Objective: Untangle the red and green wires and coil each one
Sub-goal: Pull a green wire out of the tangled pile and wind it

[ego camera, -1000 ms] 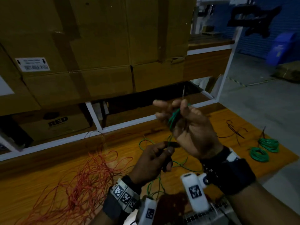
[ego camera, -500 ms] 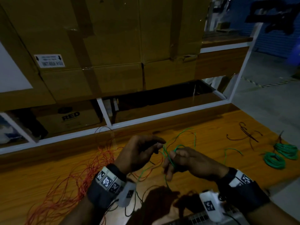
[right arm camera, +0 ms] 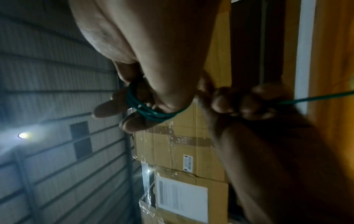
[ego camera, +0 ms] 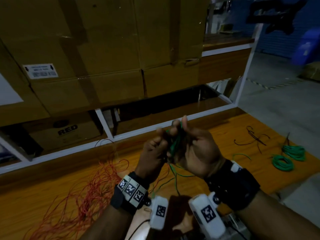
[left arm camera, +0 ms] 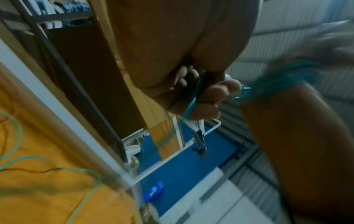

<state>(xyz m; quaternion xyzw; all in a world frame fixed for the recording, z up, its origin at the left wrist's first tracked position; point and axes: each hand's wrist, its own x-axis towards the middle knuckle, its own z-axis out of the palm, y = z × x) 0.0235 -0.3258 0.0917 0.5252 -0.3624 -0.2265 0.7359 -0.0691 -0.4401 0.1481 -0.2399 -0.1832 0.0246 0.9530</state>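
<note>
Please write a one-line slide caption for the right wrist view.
Thin green wire looped around right-hand fingers while the left hand pinches its free end.

Taped cardboard boxes (ego camera: 107, 54) fill a white-framed shelf (ego camera: 103, 125) behind the orange wooden table (ego camera: 216, 135)

Both hands meet above the table (ego camera: 216, 129), left hand (ego camera: 152, 153) touching right hand (ego camera: 199, 151), wire (ego camera: 174, 144) between them. A loose tangle (ego camera: 83, 196) lies left; two coils (ego camera: 287, 156) right. Boxes (ego camera: 103, 49) stand behind.
</note>
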